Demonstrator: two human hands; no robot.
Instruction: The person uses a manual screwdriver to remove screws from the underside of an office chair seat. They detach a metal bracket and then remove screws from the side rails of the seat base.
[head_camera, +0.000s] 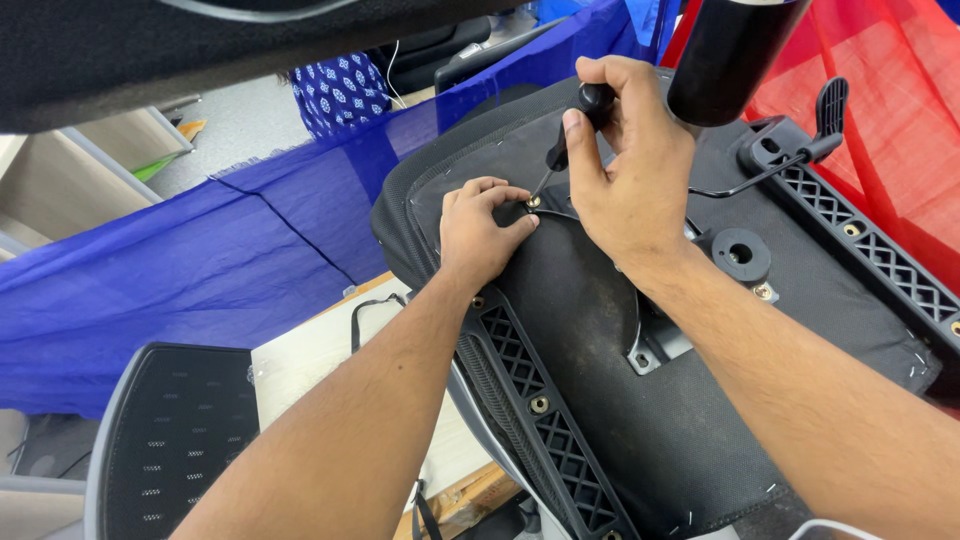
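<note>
- The right hand is closing around the black handle of a screwdriver, thumb running down the handle, and is holding the tool tilted so its tip is meeting a screw on the underside of an upturned chair seat.
- The left hand is resting on the seat just beside that screw, fingers curled and pressing down on a thin black curved bracket right at the screw; the fingertips are touching the bracket next to the screwdriver tip.
- The seat is lying bottom-up across the table, its black fabric underside facing the camera.
- 2 black lattice-pattern rails are running along the seat: the left rail under the left forearm, the right rail near the far edge, each showing brass-coloured screws.
- A round black knob is sitting on the seat to the right of the right wrist, and a black lever is sticking up near the right rail.
- A glossy black cylinder is standing just behind the right hand.
- Blue mesh fabric is hanging at the left, red mesh fabric at the right.
- A perforated black chair panel is lying at the lower left.
</note>
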